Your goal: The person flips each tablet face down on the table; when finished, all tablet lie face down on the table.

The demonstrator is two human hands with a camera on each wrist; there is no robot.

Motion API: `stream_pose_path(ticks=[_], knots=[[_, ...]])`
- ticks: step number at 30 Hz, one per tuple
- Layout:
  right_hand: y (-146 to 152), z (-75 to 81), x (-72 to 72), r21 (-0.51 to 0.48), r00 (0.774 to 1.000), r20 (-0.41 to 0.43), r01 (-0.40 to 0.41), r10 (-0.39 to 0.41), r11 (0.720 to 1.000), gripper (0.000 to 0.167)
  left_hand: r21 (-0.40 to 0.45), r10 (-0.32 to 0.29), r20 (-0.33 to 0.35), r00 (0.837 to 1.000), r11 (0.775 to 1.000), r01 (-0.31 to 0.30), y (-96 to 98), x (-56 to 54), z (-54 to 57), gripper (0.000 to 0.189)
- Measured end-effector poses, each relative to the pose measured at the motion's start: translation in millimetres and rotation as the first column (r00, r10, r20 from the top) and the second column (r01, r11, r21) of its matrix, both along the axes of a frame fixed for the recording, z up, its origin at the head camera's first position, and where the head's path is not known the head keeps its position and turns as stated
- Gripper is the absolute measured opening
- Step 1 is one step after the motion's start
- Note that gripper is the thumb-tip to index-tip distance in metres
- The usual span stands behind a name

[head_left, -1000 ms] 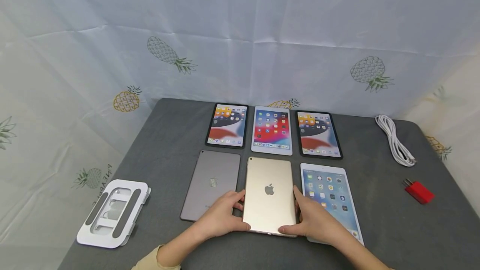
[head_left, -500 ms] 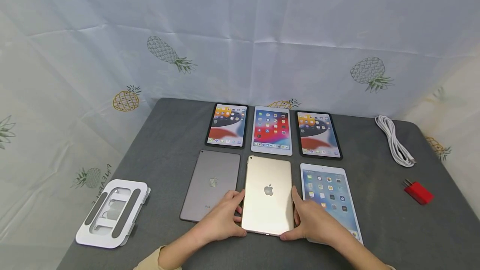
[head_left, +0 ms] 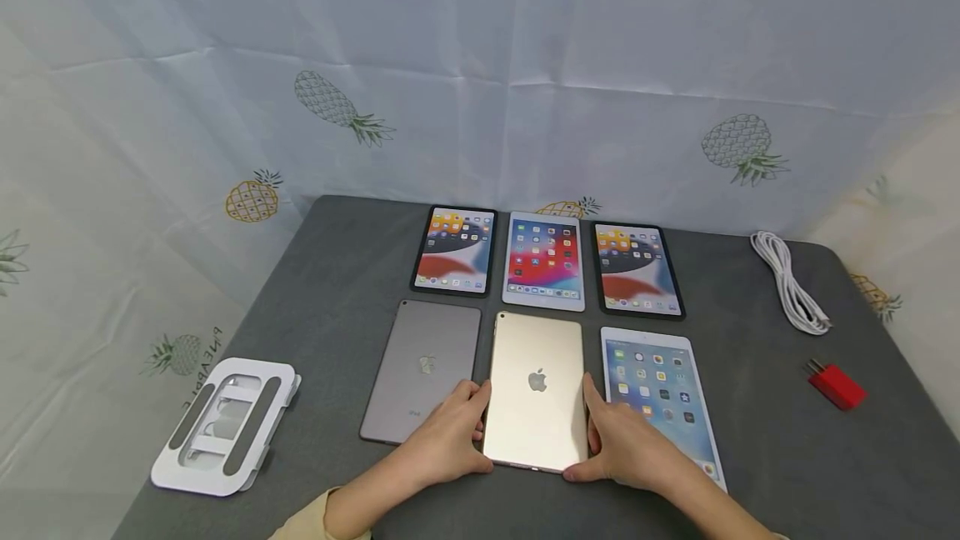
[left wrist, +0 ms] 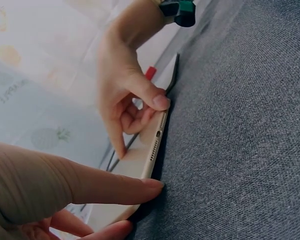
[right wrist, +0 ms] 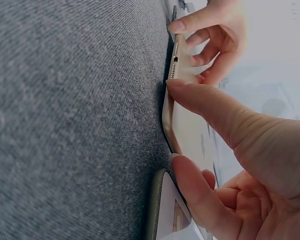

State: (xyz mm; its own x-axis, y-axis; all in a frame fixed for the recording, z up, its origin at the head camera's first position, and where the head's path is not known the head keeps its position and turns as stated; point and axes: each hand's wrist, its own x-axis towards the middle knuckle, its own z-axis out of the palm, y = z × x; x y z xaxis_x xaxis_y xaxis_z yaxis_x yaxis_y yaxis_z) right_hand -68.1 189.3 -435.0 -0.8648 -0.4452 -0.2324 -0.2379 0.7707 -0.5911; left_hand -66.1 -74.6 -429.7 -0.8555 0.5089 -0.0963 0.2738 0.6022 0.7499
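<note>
A gold tablet (head_left: 536, 407) lies back up in the middle of the near row on the grey table. My left hand (head_left: 450, 436) is at its near left corner; the thumb touches the near edge and the other fingers lie along the left side. At the near right corner, my right hand (head_left: 626, 440) sets its thumb (right wrist: 192, 95) against the edge beside the charging port, with the index finger extended along the right side. A grey tablet (head_left: 426, 357), back up, lies to the left. On the right a white tablet (head_left: 652, 373), screen up, is partly covered by my right hand and forearm.
Behind lies a row of a black-framed tablet (head_left: 453, 252), a white tablet (head_left: 543, 261) and another black-framed tablet (head_left: 637, 269). A folded white stand (head_left: 225, 427) is at left. A white cable (head_left: 787, 282) and red charger plug (head_left: 837, 386) lie at right.
The gold tablet has shifted slightly left and away from me, then stayed put. Both thumbs have slid off its top face to the near edge and corners.
</note>
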Motion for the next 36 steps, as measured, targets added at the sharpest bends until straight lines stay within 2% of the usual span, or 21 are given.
stream_pose_path(ticks=[11,18,22,26,29,33,36], knots=[[-2.0,0.1,0.4,0.0,0.999,0.044,0.025,-0.025,1.0,0.13,-0.037,-0.018,-0.06,0.998,0.999,0.016,0.4,0.6,2.4,0.088],[-2.0,-0.7,0.7,-0.005,0.999,0.04,0.032,-0.031,0.999,0.129,-0.042,-0.031,-0.076,0.997,0.999,0.028,-0.7,0.1,2.2,0.089],[0.4,-1.8,0.7,-0.015,0.999,0.025,0.026,-0.025,1.0,0.127,-0.057,-0.042,-0.104,0.994,0.998,0.036,0.0,-0.4,1.4,0.079],[4.8,-1.9,-0.5,-0.028,1.0,0.003,0.006,-0.006,1.0,0.118,-0.124,-0.079,-0.153,0.985,0.991,0.06,4.1,-0.9,0.9,0.063],[9.2,-1.2,-1.4,-0.027,1.0,-0.008,0.008,-0.009,1.0,0.108,-0.135,-0.14,-0.168,0.976,0.984,0.118,9.2,-1.1,0.1,0.05],[17.7,-0.7,-1.3,-0.054,0.998,-0.037,0.04,-0.042,0.998,0.086,-0.026,-0.229,-0.13,0.965,0.973,0.228,17.8,-2.9,-2.0,0.035],[26.3,-0.4,-0.8,-0.107,0.991,-0.111,0.067,-0.079,0.992,0.061,0.101,-0.27,-0.074,0.96,0.956,0.277,26.6,-5.2,-3.4,0.032]])
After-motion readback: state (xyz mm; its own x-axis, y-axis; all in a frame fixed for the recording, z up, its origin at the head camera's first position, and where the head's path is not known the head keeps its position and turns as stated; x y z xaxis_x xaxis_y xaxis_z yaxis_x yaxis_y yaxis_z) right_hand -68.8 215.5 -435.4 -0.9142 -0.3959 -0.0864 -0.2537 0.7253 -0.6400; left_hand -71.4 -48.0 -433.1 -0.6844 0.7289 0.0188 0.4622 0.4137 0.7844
